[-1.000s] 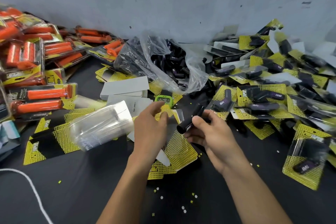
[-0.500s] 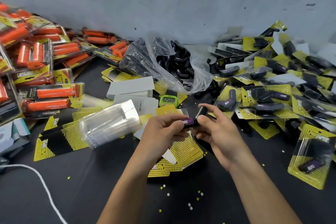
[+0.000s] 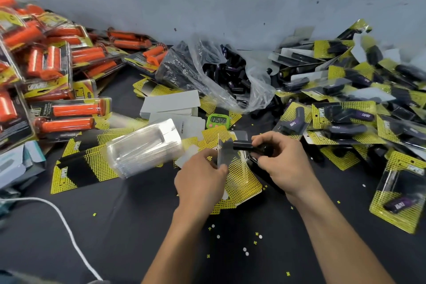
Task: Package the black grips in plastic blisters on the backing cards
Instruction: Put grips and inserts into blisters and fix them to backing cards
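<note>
My left hand (image 3: 201,177) pinches a clear plastic blister (image 3: 223,152) held on edge above the table. My right hand (image 3: 280,163) grips a black grip (image 3: 242,146) whose end sits against or inside that blister. Beneath both hands lies a stack of yellow-and-black backing cards (image 3: 242,182). A stack of nested clear blisters (image 3: 144,147) lies on its side left of my left hand. A clear plastic bag (image 3: 221,76) of loose black grips sits behind, near the wall.
Packed orange grips (image 3: 66,110) pile up at the left. Packed black grips (image 3: 345,120) cover the right side. A green timer (image 3: 218,120) and white cards (image 3: 170,104) lie behind my hands. A white cord (image 3: 66,226) crosses the lower left. Paper punch bits dot the black table.
My left hand has picked up a clear blister and now holds it upright. My right hand has turned the black grip level and brought its end to the blister.
</note>
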The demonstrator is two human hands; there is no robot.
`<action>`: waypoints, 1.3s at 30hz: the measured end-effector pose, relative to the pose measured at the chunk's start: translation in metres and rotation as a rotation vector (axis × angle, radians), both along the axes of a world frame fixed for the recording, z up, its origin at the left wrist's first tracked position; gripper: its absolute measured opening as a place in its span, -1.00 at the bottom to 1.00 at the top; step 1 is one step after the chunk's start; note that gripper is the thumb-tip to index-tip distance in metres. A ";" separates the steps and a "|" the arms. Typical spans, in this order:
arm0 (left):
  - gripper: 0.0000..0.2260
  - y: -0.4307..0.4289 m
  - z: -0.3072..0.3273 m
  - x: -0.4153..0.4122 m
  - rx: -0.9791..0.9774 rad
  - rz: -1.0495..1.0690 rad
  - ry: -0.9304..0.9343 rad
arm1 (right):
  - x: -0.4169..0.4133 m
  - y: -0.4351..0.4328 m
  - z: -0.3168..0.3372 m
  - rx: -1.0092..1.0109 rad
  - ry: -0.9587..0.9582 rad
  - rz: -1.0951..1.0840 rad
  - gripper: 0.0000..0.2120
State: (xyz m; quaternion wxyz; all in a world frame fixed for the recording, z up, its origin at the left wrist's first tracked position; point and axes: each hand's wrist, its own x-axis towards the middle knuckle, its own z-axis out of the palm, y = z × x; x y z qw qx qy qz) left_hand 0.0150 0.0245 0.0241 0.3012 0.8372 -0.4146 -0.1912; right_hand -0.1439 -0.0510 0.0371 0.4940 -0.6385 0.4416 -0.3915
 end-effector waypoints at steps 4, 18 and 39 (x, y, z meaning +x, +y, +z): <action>-0.86 -0.003 -0.003 0.011 -0.093 0.040 0.181 | -0.001 0.001 0.003 -0.049 0.021 0.049 -0.73; -0.77 -0.001 0.004 0.035 -0.327 -0.194 0.909 | 0.034 0.010 0.024 -0.501 0.435 0.263 -0.68; -0.62 -0.009 0.002 0.048 -0.441 -0.310 0.871 | -0.006 -0.008 0.021 0.341 -0.188 0.232 -0.53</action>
